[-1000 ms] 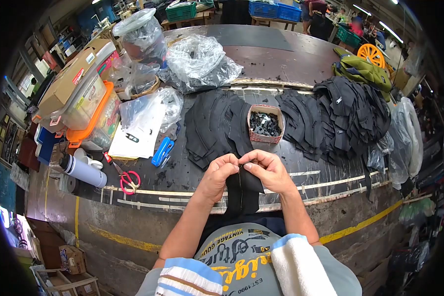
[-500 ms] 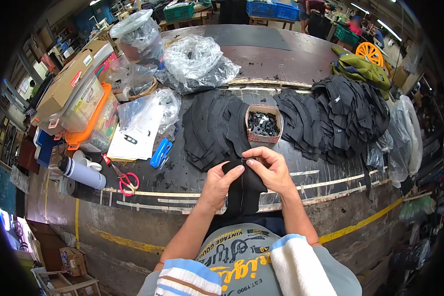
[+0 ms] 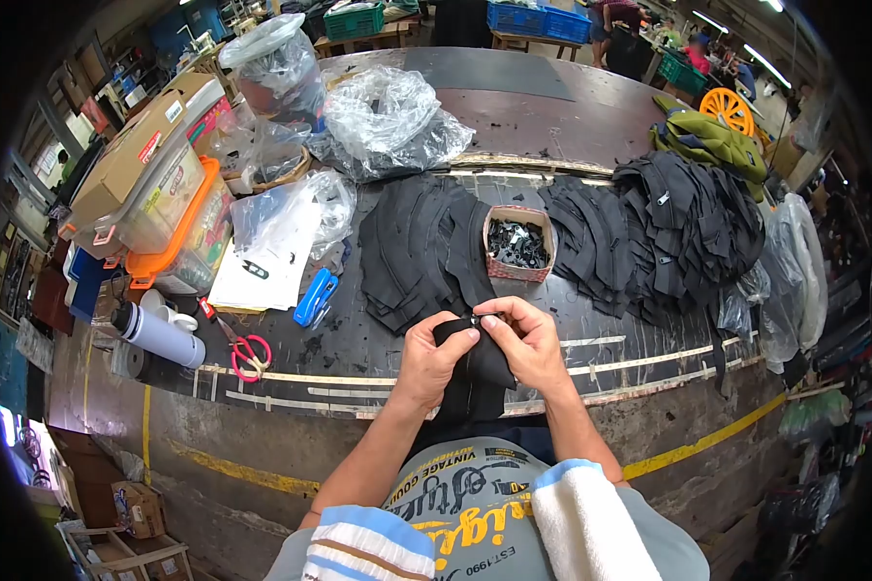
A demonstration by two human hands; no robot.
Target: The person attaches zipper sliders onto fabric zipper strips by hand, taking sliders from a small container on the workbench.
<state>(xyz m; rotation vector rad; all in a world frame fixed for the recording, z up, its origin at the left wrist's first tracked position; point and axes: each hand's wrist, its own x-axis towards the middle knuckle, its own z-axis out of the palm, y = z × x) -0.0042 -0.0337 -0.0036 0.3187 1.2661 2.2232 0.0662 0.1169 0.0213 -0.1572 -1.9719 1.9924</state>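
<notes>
My left hand [image 3: 426, 366] is closed around a black fabric strip with a zipper [image 3: 471, 382], thumb pressed near its upper end. The strip hangs down toward my lap. At the same end, my right hand [image 3: 527, 347] pinches the zipper between thumb and fingertips; a small piece glints there, partly hidden by the fingers. Just beyond my hands stands a patterned box [image 3: 519, 273] filled with small black zipper pulls [image 3: 516, 242]. Black zippered strips lie fanned out left of the box [image 3: 412, 252] and right of it [image 3: 588, 242].
A bigger heap of black zippered pieces [image 3: 688, 237] lies farther right. On the left are red-handled scissors [image 3: 251, 358], a blue stapler [image 3: 315, 298], papers [image 3: 262, 261], a bottle [image 3: 165, 339] and plastic bins [image 3: 170, 228]. Plastic bags [image 3: 383, 121] stand behind.
My hands have shifted slightly, with the fingertips drawn closer together at the strip's upper end. The right side of the strip now hangs a little differently below my right hand.
</notes>
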